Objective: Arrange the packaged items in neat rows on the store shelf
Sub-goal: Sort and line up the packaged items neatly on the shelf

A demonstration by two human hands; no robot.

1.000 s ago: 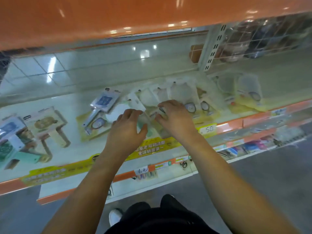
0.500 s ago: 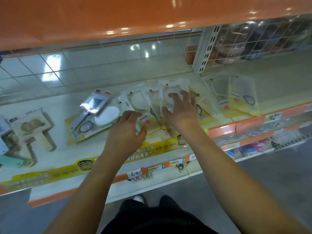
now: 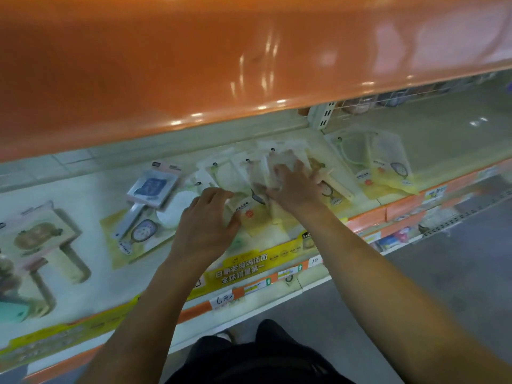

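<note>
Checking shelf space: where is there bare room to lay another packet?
Bare shelf lies right of the yellow packets, and a narrower strip behind the boxed mirror. The middle is crowded: overlapping packets under the left hand and right hand.

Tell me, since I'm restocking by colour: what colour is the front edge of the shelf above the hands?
Glossy orange: the upper shelf edge, seen in the head view.

Yellow shelf-edge banner (image 3: 243, 268): "全球销量第一" legible. Handwritten price tags: "6元" (image 3: 224, 300), "10" (image 3: 314, 260). Package print unreadable.
</note>
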